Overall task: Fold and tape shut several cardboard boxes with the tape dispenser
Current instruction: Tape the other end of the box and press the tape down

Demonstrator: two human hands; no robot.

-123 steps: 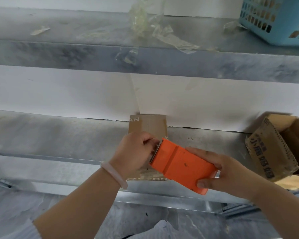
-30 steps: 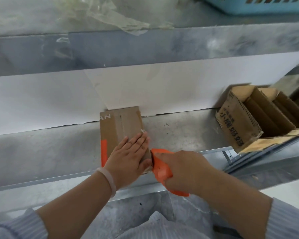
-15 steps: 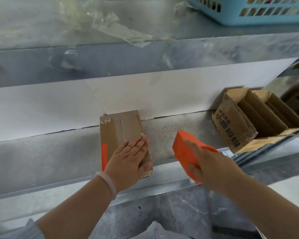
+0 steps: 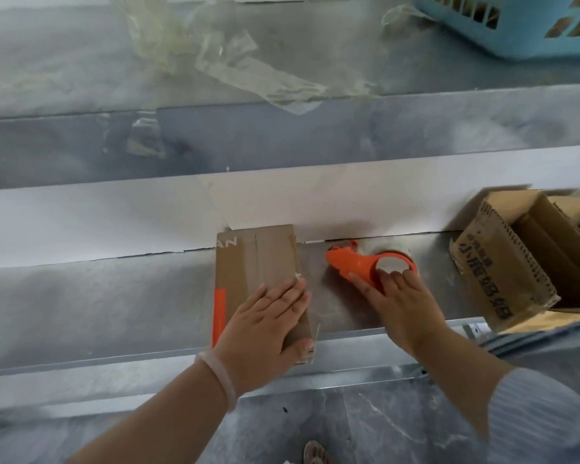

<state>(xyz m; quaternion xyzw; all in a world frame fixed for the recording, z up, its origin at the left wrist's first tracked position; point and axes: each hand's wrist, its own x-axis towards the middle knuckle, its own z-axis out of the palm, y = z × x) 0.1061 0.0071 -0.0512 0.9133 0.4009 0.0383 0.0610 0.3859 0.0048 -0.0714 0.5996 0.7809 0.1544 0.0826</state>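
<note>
Since 0.5 s ago, your right grip (image 4: 402, 306) has brought the tape dispenser (image 4: 355, 262) out of the air and down onto the lower shelf (image 4: 114, 296). The dispenser now lies flat, near the right side of the closed box (image 4: 258, 259) but apart from it. Treat this as a sign that taping of this box is complete. The likely next step is to move it aside and fetch an unsealed one.

Inventory, largest first:
- 2 metal shelf levels: the upper shelf (image 4: 47, 61) and the lower shelf.
- 1 blue basket (image 4: 523, 25), on the upper shelf at far right.
- At least 2 open boxes (image 4: 503, 262), tilted, at the right end of the lower shelf. Others may be hidden behind them.
- 1 closed box, against the white back wall, with clear tape along its centre seam.
- 1 tape dispenser, orange.
- Several tape scraps (image 4: 241, 68), crumpled, on the upper shelf.
- 1 bracelet (image 4: 220, 376), on your left wrist.

Grip state: your left grip (image 4: 265, 326) presses flat, fingers straight, on the near half of the closed box. Your right grip touches the dispenser roll. Whether it pinches or merely rests cannot be told.
</note>
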